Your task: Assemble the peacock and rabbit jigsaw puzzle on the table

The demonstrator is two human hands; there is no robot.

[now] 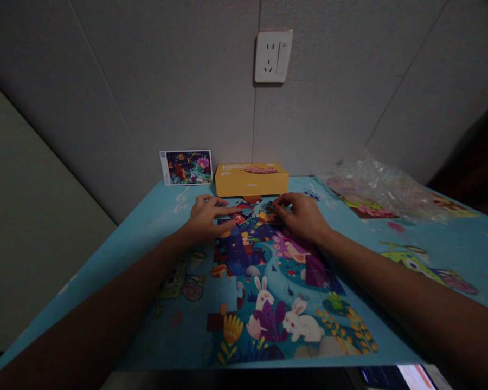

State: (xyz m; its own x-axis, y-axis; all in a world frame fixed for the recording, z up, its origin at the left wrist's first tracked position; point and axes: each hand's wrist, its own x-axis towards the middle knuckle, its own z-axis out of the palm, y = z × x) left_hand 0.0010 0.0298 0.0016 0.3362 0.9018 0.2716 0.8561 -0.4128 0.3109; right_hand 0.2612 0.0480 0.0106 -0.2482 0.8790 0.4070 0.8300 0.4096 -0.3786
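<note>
A partly joined jigsaw puzzle (268,281) lies on the table, showing white rabbits, plants and a winding blue path. Its left side has gaps where the blue tabletop shows. My left hand (205,222) rests at the far left of the puzzle, fingers spread, fingertips touching pieces there. At the far right part, my right hand (301,214) has thumb and fingers pinched on a puzzle piece (270,206), mostly covered by the fingertips. Between both hands, several puzzle pieces (244,214) sit at uneven angles.
Against the wall stand a picture card (189,168) and a yellow box (252,181). Crumpled clear plastic (374,181) covers colourful printed sheets at the right. A blue cartoon-print cover (142,216) spreads over the table. A lit phone screen (398,377) shows below the near edge.
</note>
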